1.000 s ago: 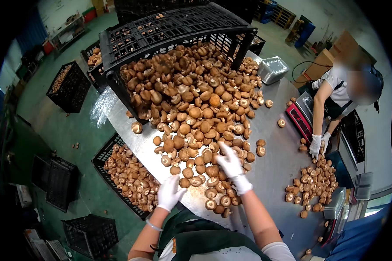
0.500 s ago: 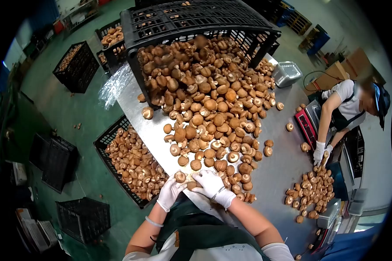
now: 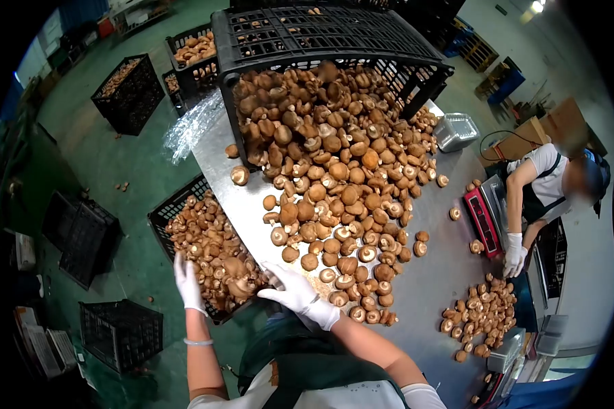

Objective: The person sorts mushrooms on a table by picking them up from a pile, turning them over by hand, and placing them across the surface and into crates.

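Observation:
Both my hands wear white gloves. My left hand [image 3: 189, 285] is at the near left side of a black crate [image 3: 158, 217] heaped with shiitake mushrooms [image 3: 201, 235], fingers stretched and palm turned inward, holding nothing. My right hand [image 3: 293, 290] reaches past the table edge toward the crate's right side, its thumb and fingers apart and nothing in them. Between the hands, a few larger-looking mushrooms [image 3: 240, 276] show above the heap; whether they rest or fall I cannot tell. To the right, a pile of shiitake mushrooms [image 3: 348, 194] spreads over the metal table [image 3: 426, 286].
A tipped black crate [image 3: 327, 34] spills mushrooms at the table's back. A clear plastic box [image 3: 456, 131] stands beside it. At right, a co-worker [image 3: 535, 187] with gloved hands stands by a red scale [image 3: 482, 221] and a smaller mushroom pile [image 3: 481, 317]. Black crates [image 3: 121, 335] are on the floor.
My hands have moved left from the table edge to the crate and opened. The mushrooms that were at their fingers are out of them. The co-worker's hands have lifted slightly from the smaller pile.

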The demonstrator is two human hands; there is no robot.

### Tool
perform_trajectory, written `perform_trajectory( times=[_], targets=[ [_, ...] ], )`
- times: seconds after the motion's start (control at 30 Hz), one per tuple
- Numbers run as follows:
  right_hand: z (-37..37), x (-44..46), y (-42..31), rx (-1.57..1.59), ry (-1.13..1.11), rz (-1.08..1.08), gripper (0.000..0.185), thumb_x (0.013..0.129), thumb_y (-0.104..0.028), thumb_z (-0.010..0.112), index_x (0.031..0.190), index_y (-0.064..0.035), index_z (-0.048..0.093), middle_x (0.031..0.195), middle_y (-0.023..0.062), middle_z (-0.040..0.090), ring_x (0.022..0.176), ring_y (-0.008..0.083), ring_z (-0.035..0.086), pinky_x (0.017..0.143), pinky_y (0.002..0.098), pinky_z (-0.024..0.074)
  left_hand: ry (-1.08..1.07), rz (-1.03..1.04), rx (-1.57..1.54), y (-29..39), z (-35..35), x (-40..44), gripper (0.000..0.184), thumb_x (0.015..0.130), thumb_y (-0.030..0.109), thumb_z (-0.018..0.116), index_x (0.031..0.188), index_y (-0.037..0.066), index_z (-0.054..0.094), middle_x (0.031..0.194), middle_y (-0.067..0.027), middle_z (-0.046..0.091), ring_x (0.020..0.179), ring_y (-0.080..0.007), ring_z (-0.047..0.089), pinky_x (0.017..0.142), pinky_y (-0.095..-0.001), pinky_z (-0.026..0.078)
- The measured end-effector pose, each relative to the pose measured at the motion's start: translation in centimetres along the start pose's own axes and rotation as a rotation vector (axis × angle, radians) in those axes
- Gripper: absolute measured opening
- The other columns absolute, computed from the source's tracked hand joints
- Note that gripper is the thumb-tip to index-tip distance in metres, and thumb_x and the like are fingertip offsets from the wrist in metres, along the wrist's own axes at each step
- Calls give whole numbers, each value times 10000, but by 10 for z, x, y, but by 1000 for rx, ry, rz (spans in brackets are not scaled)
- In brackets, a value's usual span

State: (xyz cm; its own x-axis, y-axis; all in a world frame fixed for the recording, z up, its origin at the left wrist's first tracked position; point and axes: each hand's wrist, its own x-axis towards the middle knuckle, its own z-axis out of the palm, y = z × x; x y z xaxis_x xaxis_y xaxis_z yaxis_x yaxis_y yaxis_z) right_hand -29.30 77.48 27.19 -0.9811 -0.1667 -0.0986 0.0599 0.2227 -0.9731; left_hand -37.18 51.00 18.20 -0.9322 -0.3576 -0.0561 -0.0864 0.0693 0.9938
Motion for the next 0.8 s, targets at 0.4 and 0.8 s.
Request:
perform_trajectory(
  times=[0.4, 0.8],
  targets=[
    [-56, -8, 53, -1090, 190, -35, 371, 730, -255, 700, 1058, -113, 599, 991, 94, 533, 945, 286, 520, 816, 393, 426, -687, 681, 525, 29, 129, -82, 348, 760, 172, 665, 1088, 72, 607, 1062, -115, 605, 964, -297, 565, 820, -386, 464],
    [-46, 58, -1, -709, 180, -247, 578, 791, -355, 669, 1292, -126, 492, 1302, 170, 458, 1179, 342, 472, 941, 432, 434, -33, 458, 615, 27, 57, -24, 303, 814, 49, 591, 1105, -29, 559, 1125, -160, 554, 1074, -301, 508, 955, -389, 387]
  ],
)
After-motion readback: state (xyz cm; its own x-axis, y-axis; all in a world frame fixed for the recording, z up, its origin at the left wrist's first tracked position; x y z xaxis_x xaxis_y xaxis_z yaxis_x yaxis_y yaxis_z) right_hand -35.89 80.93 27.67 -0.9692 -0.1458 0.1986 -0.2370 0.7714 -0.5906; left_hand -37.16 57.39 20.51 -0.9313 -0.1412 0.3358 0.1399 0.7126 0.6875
